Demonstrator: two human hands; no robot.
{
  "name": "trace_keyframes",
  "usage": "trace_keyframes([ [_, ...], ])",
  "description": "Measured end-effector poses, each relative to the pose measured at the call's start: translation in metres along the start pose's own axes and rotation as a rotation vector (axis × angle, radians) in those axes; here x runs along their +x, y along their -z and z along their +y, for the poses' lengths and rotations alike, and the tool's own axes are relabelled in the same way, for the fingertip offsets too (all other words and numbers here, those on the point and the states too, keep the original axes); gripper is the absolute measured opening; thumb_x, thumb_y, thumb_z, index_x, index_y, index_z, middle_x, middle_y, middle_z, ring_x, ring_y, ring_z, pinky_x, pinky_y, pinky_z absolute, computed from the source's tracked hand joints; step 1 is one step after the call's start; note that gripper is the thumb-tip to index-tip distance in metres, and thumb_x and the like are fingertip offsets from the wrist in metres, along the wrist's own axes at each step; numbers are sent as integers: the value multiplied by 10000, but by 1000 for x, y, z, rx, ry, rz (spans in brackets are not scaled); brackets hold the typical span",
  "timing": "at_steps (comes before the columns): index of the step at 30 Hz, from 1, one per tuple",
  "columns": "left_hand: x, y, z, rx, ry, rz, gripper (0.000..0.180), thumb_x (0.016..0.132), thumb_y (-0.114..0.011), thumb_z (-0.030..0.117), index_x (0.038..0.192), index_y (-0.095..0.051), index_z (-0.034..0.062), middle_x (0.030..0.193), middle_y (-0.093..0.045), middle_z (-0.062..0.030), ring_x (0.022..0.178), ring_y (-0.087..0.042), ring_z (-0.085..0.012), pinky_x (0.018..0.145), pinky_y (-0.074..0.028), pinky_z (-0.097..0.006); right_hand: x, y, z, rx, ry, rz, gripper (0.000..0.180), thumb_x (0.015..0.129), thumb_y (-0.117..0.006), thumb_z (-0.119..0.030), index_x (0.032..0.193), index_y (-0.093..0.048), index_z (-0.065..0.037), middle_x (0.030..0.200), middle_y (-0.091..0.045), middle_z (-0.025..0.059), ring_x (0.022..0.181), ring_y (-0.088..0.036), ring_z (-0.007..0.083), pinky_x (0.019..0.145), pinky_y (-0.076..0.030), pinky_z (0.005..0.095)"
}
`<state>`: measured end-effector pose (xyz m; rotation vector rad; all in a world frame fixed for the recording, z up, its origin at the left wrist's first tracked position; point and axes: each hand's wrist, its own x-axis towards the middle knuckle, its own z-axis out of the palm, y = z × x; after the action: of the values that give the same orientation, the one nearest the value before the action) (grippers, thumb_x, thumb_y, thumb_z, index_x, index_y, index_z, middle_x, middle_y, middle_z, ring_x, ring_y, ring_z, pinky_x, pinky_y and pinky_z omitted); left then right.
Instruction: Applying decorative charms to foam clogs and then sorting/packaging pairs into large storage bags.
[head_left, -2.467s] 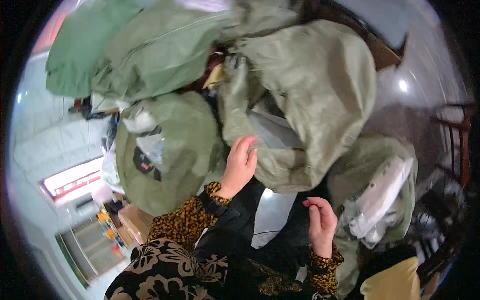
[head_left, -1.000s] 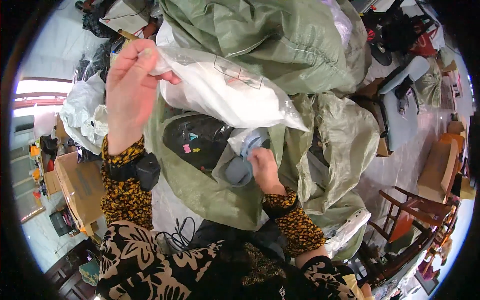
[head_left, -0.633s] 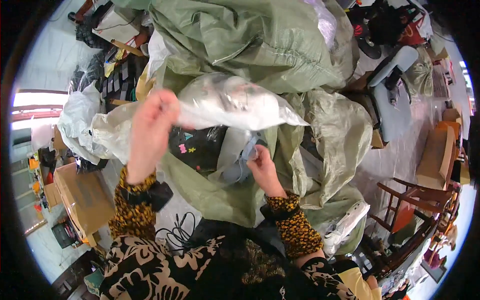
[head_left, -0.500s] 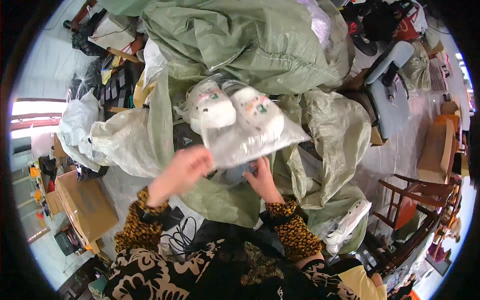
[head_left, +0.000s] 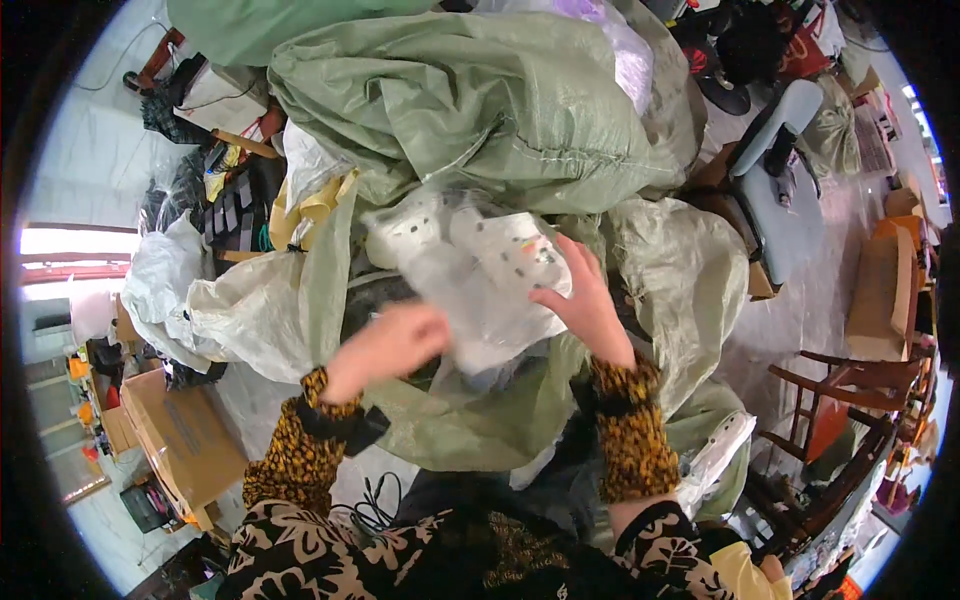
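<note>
A clear plastic bag (head_left: 490, 330), blurred by motion, holds a pair of white shoes (head_left: 513, 249) dotted with dark holes, probably clogs, with small coloured bits on top. My left hand (head_left: 395, 345) is smeared too; its fingers look curled in at the bag's near left edge. On the other side, my right hand (head_left: 588, 303) has its thumb and fingers apart, touching the bag beside the right shoe. Beneath the bag gapes the mouth of a large green woven sack (head_left: 450, 425), with dark contents partly hidden.
Beyond the sack lies a bulging green woven sack (head_left: 450, 100). A whitish sack (head_left: 250, 290) stands at left, a pale green one (head_left: 680, 290) at right. Farther out are a cardboard box (head_left: 185, 430), a grey chair (head_left: 775, 190) and a wooden chair (head_left: 840, 390). Black cables (head_left: 370, 505) lie near my lap.
My right hand has moved up from below the bag to its right side. The bag has turned and its lower part now hangs nearer me. My left hand has shifted slightly right.
</note>
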<state>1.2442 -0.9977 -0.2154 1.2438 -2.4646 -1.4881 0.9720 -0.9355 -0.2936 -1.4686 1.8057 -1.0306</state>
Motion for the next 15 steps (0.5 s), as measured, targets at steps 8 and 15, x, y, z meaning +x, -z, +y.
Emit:
trace_keyframes([
  [8,119,60,-130,333,254,417,367,831,-588,315,856,-611,-51,914,-621,-262,909,-583,-416,799,-455,-453,25,-66,27,-375,-104,-238,999,605,-784,-483,1430,-297,-202,1222,-515,141,1110,-472,385,897,-376,536],
  [15,180,63,-152,298,263,107,768,697,-697,409,1236,-460,-84,1216,-535,-269,1131,-526,-365,951,-414,-377,57,-68,35,-613,35,-226,988,564,-812,-441,1391,-344,-173,1181,-485,178,1098,-490,369,896,-371,505],
])
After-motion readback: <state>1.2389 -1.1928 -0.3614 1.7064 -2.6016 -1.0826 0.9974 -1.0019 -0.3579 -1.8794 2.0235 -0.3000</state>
